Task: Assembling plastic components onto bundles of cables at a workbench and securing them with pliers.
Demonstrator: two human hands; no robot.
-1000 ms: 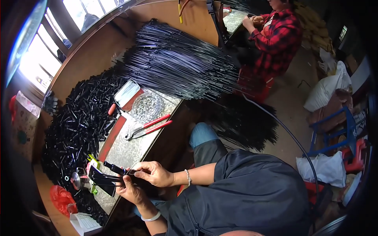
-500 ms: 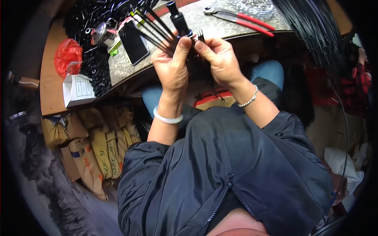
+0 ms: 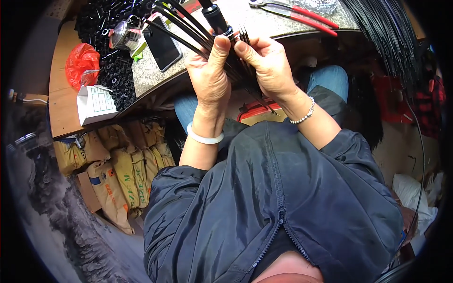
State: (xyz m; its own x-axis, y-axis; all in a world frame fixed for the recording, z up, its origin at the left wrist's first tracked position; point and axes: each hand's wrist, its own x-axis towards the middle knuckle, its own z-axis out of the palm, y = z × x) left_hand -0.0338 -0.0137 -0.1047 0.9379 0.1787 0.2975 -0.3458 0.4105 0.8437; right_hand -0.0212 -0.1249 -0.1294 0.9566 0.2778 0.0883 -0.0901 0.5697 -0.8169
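Both hands meet at the table's near edge around what looks like a black umbrella frame (image 3: pixel 215 20), its thick tube pointing up and away. My left hand (image 3: pixel 210 75) is closed on it, thumb at the collar, with several thin black ribs (image 3: pixel 185 24) fanning out up-left past the fingers. My right hand (image 3: pixel 272 66) pinches the right side of the collar, where short rib ends with metal tips (image 3: pixel 243 34) stick up. More dark ribs hang below, between the palms. Fingers partly hide the joint.
Red-handled pliers (image 3: pixel 302 18) lie beyond my right hand, near a glass dish (image 3: pixel 322 4). A bundle of black rods (image 3: pixel 384 40) overhangs the right edge. Left are a phone (image 3: pixel 162 47), a glass jar (image 3: pixel 123 37), black small parts (image 3: pixel 118 80), a red bag (image 3: pixel 81 66) and white box (image 3: pixel 96 104).
The ribs by my left hand have swung and spread a little. Ribs hanging between my palms now show more clearly. Both hands keep their grip, and the whole view has shifted slightly.
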